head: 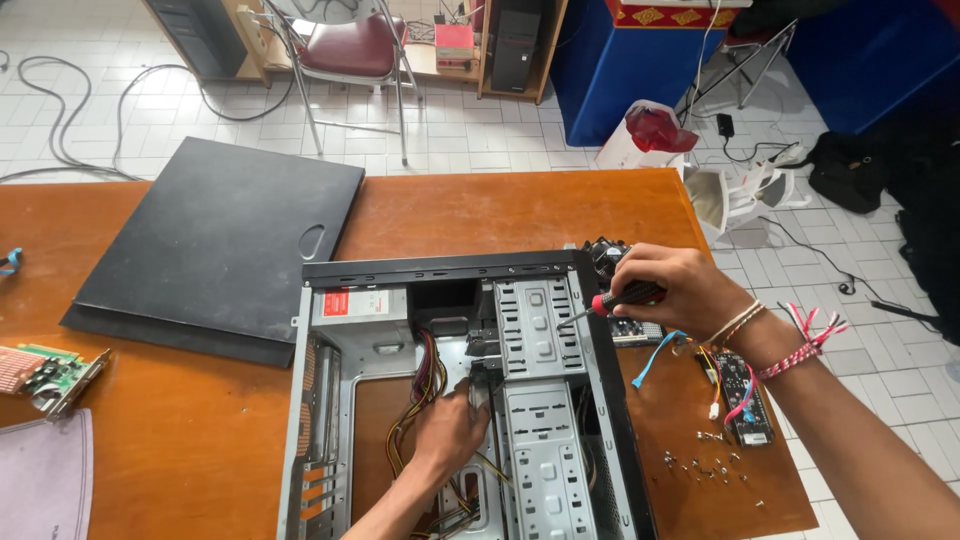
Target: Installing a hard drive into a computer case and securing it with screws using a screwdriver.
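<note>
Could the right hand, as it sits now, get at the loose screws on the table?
Probably yes: the loose screws lie uncovered on the table beside the case, but the right hand already holds a screwdriver.

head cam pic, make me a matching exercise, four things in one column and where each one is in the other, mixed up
Things:
1. screwdriver
2. black side panel
3. loose screws
4. green circuit card

Places:
A. near the table's left edge
B. on the table to the right of the computer case
C. in the right hand, tip at the drive cage
D. flat on the table, left of and behind the case

Pairs: 1-C, 2-D, 3-B, 4-A

The left hand reaches inside the case, among the wires.
</note>
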